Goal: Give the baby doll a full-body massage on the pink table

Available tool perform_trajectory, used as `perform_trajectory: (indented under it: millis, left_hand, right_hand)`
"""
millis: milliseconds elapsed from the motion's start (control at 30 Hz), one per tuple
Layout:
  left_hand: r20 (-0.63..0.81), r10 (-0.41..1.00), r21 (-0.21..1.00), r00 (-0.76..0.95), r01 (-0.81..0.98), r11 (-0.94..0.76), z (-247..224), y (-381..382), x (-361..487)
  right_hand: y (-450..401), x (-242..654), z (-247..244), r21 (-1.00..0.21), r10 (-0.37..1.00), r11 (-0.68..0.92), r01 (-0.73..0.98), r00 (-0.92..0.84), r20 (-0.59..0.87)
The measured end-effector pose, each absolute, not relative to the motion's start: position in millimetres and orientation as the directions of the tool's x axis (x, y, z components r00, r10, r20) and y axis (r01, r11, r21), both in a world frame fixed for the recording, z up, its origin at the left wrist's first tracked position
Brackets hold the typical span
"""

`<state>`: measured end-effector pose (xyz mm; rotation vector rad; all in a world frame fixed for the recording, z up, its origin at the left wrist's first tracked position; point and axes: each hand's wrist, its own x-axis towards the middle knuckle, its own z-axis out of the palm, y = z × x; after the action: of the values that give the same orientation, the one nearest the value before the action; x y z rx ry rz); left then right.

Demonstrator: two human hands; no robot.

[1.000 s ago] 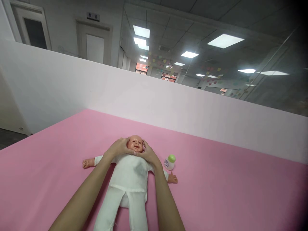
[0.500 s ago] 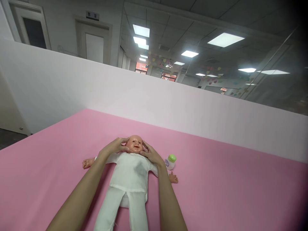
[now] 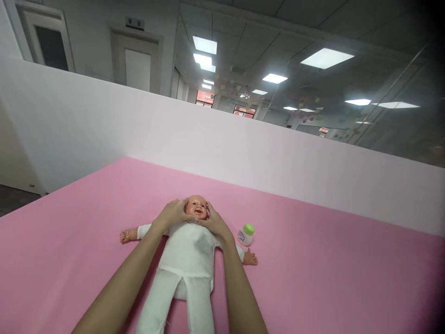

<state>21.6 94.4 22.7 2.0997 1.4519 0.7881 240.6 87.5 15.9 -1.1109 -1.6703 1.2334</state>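
Note:
A baby doll (image 3: 187, 255) in white cloth clothes lies on its back, face up, arms spread and legs toward me. My left hand (image 3: 174, 213) cups the left side of its head, fingers around the side and thumb along the jaw. On the other side my right hand (image 3: 216, 224) cups the head in the same way, its thumb near the chin. The two thumbs nearly meet below the doll's mouth. Parts of the fingers are hidden behind the head. A grey patch marks the doll's chest.
A small jar (image 3: 246, 234) with a green lid stands right of the doll, near its outstretched arm. Pink covering (image 3: 323, 269) spreads beneath everything. A white partition (image 3: 243, 148) rises along the far edge, with doors and a glass wall beyond.
Both thumbs have slid inward and down toward the doll's chin, and my hands have closed more around the head. The doll's head has shifted very slightly right.

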Motion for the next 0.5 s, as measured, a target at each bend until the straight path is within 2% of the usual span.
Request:
perform_trajectory:
  millis: [133, 267, 500]
  left_hand:
    - [0.179, 0.933, 0.721, 0.312, 0.603, -0.340, 21, 96, 14]
    - [0.182, 0.904, 0.785, 0.387, 0.496, -0.370, 21, 98, 2]
    - [0.212, 0.861, 0.827, 0.462, 0.384, -0.410, 20, 98, -3]
  right_hand:
    - [92, 252, 9, -0.976, 0.927, 0.158, 0.149, -0.363, 0.095]
    - [94, 261, 6, -0.990, 0.919, 0.101, 0.101, -0.390, 0.054]
    - [95, 267, 0, -0.996, 0.911, 0.063, 0.064, -0.412, 0.031]
